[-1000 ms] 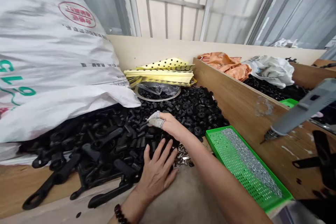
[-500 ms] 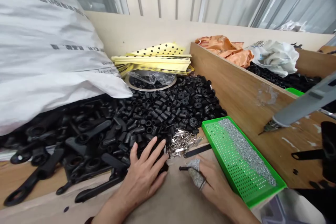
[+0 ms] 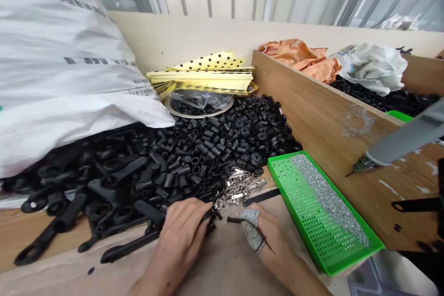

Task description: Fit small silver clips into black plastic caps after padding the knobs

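Observation:
My left hand [image 3: 180, 236] rests at the near edge of a heap of small black plastic sleeves [image 3: 204, 148], with its fingertips curled on a small black piece [image 3: 214, 213]. My right hand [image 3: 268, 238] lies just to the right of it on the brown work surface. A grey woven guard [image 3: 252, 231] covers its forefinger, and it pinches a short black threaded pin [image 3: 234, 219] that points left toward my left hand. A small pile of shiny metal clips [image 3: 239, 186] lies just beyond both hands.
Long black handle parts [image 3: 104, 194] are heaped at the left under a big white sack [image 3: 58, 78]. A green perforated tray [image 3: 322, 208] with silver screws lies at the right. A grey powered screwdriver [image 3: 398, 141] hangs over the wooden divider [image 3: 312, 115]. Yellow dotted paper [image 3: 204, 76] covers a metal bowl.
My right hand pulled back from the black heap to the near surface with a black pin in it. My left hand's spread fingers curled onto a small black piece.

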`<action>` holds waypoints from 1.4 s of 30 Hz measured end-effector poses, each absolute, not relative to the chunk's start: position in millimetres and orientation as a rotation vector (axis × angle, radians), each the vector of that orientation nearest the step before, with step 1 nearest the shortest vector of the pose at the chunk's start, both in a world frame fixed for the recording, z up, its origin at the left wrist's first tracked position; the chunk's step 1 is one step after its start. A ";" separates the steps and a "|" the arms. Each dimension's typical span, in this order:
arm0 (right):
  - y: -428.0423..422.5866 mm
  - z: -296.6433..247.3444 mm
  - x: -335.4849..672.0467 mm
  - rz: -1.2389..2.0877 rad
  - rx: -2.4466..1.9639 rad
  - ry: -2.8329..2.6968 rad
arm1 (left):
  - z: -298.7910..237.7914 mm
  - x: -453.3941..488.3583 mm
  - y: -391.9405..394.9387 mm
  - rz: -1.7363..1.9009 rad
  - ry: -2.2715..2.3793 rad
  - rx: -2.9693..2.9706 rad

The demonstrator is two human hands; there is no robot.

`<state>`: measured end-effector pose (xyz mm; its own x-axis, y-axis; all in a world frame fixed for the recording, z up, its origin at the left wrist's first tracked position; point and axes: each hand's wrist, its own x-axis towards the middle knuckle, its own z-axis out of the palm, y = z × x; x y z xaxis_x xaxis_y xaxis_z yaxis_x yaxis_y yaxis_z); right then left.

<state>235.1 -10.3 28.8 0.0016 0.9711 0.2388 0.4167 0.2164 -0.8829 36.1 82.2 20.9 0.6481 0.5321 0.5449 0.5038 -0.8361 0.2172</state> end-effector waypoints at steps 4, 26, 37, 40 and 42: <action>-11.5 19.9 237.1 0.772 -1.387 -1.518 | 27.2 32.3 71.0 0.935 0.799 2.789; -13.0 6.3 246.8 0.800 -1.470 -1.387 | 18.4 41.5 48.2 0.387 0.982 2.792; -25.0 25.8 236.5 0.748 -1.378 -1.646 | 26.2 49.2 59.7 0.701 0.725 2.370; -25.6 27.5 236.3 0.666 -1.426 -1.770 | 26.3 53.0 56.0 0.627 0.672 2.268; -27.1 26.5 235.8 0.615 -1.437 -1.861 | 27.0 54.6 54.0 0.598 0.657 2.177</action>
<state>235.8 -27.1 26.5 -0.1431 0.9610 0.2366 0.6306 0.2727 -0.7266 54.6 54.0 27.0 0.7566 0.6217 0.2027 0.2601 -0.5705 0.7790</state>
